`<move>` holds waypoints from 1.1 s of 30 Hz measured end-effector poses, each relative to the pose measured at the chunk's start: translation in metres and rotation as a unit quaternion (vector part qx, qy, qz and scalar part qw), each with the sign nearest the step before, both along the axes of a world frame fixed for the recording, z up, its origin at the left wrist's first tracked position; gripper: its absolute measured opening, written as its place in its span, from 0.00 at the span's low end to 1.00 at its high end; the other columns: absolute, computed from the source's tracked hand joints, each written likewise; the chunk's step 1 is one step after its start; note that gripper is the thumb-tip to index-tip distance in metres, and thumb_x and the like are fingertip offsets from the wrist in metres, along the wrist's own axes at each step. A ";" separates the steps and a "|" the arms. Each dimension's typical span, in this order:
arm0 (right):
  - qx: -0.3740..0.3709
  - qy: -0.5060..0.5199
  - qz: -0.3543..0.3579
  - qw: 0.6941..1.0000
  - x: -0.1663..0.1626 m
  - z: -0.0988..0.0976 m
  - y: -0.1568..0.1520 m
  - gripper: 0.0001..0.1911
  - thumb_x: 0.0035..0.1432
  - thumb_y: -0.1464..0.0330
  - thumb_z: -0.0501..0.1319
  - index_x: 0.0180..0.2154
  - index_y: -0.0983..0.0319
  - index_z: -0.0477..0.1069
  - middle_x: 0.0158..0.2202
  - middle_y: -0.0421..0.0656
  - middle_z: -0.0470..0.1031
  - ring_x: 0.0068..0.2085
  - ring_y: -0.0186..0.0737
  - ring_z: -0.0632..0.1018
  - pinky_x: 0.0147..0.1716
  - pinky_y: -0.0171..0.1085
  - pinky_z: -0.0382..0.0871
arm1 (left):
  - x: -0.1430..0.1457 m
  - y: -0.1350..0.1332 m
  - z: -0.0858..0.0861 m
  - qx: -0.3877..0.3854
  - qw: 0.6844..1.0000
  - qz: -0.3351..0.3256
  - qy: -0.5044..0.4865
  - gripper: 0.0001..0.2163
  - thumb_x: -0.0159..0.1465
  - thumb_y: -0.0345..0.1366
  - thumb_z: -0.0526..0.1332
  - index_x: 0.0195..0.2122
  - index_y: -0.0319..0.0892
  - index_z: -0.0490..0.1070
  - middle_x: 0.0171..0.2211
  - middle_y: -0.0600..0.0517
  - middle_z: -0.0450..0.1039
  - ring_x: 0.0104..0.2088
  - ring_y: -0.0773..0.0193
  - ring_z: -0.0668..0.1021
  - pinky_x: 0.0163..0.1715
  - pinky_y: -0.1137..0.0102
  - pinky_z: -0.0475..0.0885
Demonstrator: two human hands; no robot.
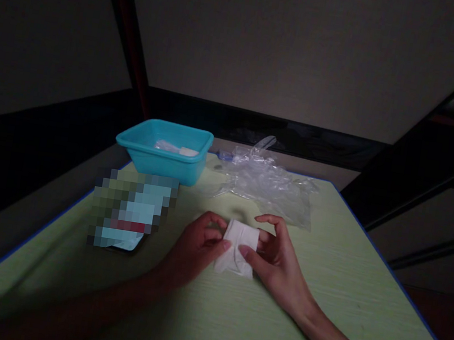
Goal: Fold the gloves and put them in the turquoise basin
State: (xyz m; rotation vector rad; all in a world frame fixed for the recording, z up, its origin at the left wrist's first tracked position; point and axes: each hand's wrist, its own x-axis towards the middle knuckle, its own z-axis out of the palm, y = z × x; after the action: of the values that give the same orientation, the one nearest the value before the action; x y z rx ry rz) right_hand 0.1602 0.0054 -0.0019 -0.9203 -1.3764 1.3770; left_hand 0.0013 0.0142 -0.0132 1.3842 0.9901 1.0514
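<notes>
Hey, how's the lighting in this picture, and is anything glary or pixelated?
Head view: dim overall, the left hand darker than the right hand; head view: small glints on the clear plastic; head view: coarse pixelation masks an item in front of the blue basin.

White folded piece, one, thin, roughly rectangular, with creases down its middle. Held nearly upright between the left hand and the right hand, one at each side

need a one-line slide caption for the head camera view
Left hand and right hand hold a white item over a pale green table, a turquoise basin and clear plastic beyond.
</notes>
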 end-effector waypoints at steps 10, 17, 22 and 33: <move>-0.047 -0.002 0.049 0.998 0.007 -0.004 0.009 0.26 0.44 0.61 0.67 0.37 0.55 0.51 0.23 0.30 0.66 0.21 0.30 0.70 0.20 0.30 0.60 | -0.004 0.000 0.003 0.021 0.997 -0.060 0.031 0.09 0.46 0.27 0.59 0.30 0.39 0.73 0.39 0.50 0.67 0.35 0.62 0.76 0.32 0.70 0.73; -0.109 0.003 0.091 0.990 0.006 -0.006 0.007 0.21 0.41 0.65 0.69 0.34 0.61 0.61 0.26 0.36 0.73 0.25 0.30 0.72 0.26 0.31 0.62 | -0.009 0.009 -0.003 0.014 0.999 -0.046 0.004 0.18 0.46 0.28 0.63 0.40 0.39 0.75 0.48 0.47 0.66 0.37 0.59 0.77 0.35 0.65 0.74; -0.096 0.006 0.050 0.994 0.001 -0.008 0.005 0.12 0.41 0.66 0.66 0.27 0.63 0.64 0.25 0.37 0.70 0.24 0.29 0.69 0.24 0.30 0.62 | -0.009 0.009 -0.006 0.038 0.998 -0.052 0.000 0.21 0.48 0.28 0.63 0.45 0.41 0.73 0.49 0.48 0.68 0.43 0.57 0.76 0.38 0.67 0.73; 0.599 -0.439 -0.134 0.656 0.025 0.007 0.006 0.08 0.59 0.76 0.52 0.30 0.63 0.67 0.24 0.42 0.69 0.26 0.37 0.69 0.23 0.35 0.62 | -0.013 0.011 0.003 -0.278 0.911 -0.241 -0.189 0.26 0.54 0.50 0.63 0.46 0.33 0.69 0.50 0.35 0.69 0.52 0.47 0.72 0.54 0.56 0.60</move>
State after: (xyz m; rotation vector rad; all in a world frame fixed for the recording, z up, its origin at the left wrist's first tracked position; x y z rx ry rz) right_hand 0.1854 0.0111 0.0051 -0.7335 -2.2227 -0.5071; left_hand -0.0116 0.0253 -0.0098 0.8404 0.5494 0.5636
